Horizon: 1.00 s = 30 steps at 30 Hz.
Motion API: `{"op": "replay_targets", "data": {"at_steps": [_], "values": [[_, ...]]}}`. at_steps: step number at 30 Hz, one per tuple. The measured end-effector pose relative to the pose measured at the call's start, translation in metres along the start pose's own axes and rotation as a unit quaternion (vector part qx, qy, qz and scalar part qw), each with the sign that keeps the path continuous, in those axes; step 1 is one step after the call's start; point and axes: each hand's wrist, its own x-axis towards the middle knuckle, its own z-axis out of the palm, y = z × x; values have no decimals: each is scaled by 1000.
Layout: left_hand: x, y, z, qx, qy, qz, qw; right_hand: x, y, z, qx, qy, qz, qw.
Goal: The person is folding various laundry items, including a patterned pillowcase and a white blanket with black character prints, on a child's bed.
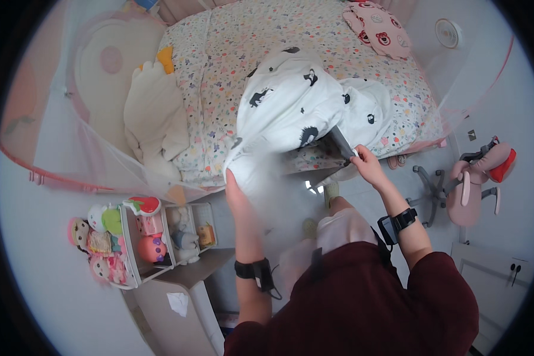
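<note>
The white printed cover [282,115] lies bunched across the bed [219,53], mid-frame. The left hand [235,193] holds its lower-left edge, fingers mostly hidden; the right hand [369,166] pinches a dark flap [340,144]. A shallow pinch could let the flap slip, and cloth hanging low could drag on the floor [362,191].

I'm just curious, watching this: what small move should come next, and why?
Perhaps raise the left hand slightly: it is at the near end of the white cloth with black animal prints, which seems to droop past the flower-patterned bed, while the right hand grips a flat, dark grey piece beside it.
</note>
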Motion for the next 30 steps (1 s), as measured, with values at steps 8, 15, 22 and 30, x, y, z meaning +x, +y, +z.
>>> {"op": "replay_targets", "data": {"at_steps": [8,15,22,30], "values": [[2,58,-24,-181,-155,53,970,-67,-100,-74,524,182,-88,828],[63,20,40,-93,-89,54,990,-68,-55,-132,393,239,-101,882],[103,35,116,-96,-58,108,988,3,-33,-256,485,403,-199,751],[168,73,232,-120,-99,208,966,178,-100,-347,427,381,-323,753]]}}
